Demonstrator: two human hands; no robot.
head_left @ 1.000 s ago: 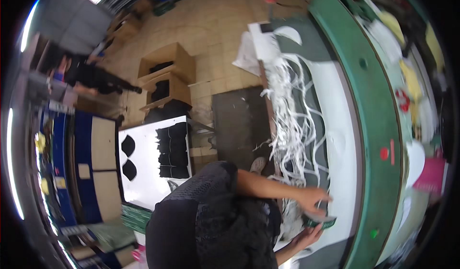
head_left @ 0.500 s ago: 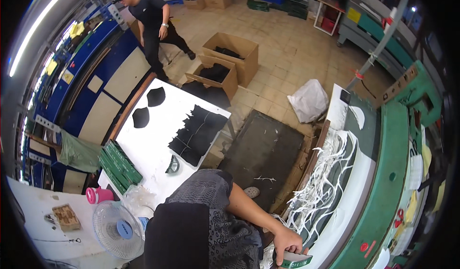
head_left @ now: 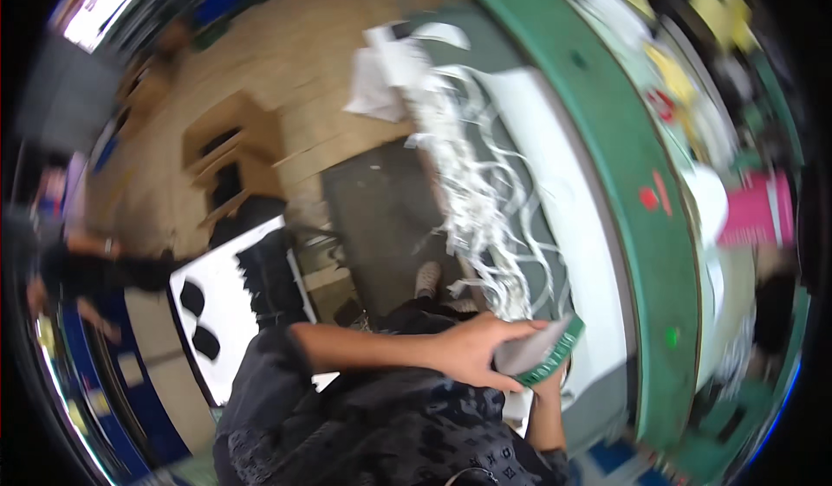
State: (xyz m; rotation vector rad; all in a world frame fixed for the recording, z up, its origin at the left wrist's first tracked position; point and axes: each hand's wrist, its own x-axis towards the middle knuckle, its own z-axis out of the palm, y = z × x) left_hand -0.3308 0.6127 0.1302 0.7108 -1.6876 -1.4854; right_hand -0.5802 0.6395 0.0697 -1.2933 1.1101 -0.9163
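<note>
Fingers of the left hand (head_left: 475, 353) and right hand (head_left: 548, 384) grip a flat green-edged grey piece (head_left: 539, 353) beside white strips (head_left: 478, 200).

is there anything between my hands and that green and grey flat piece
No. The left hand already grips the green and grey flat piece from above, and the right hand meets it from below, mostly hidden.

A long green-framed machine bench (head_left: 641, 183) curves down the right side, its dark bed carrying a broad white sheet (head_left: 563, 183). A tangle of thin white offcut strips (head_left: 472, 191) lies along the bed's left edge and hangs over it. Lower left, a white-topped table (head_left: 227, 313) holds flat black cut pieces (head_left: 269, 278), probably fabric or leather; blur hides detail.
</note>
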